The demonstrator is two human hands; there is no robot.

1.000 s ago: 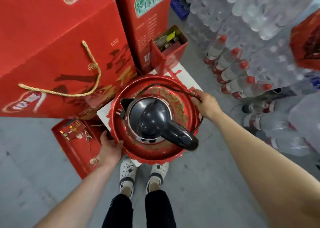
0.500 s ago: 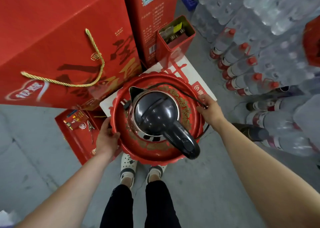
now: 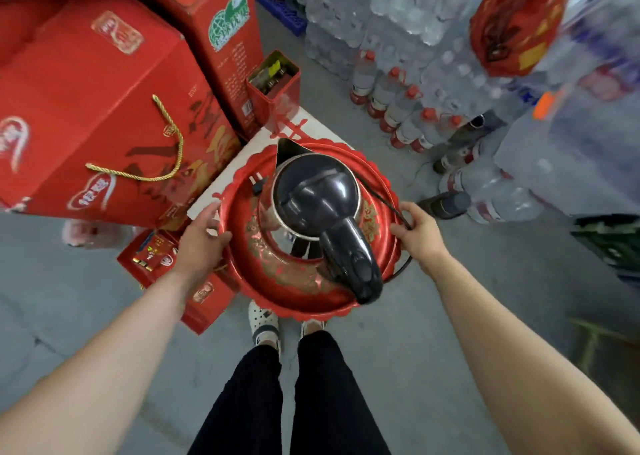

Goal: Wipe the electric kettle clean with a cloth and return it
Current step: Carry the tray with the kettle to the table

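Note:
A steel electric kettle with a black lid and black handle stands upright on a round red tray with gold patterns. Its spout points away from me, its handle toward me. The black plug lies on the tray left of the kettle, and the black cord runs over the tray's right rim. My left hand grips the tray's left rim. My right hand grips the right rim together with the cord. The tray is held above the floor. No cloth is in view.
Large red gift boxes stack at left, a flat red box lies on the floor below them. An open red tin stands behind a white board. Packs of water bottles line the right. My feet stand on grey floor.
The tray with the kettle has risen and turned a little, so the spout now points away. Both hands keep their hold on the rim. The plug now shows on the tray.

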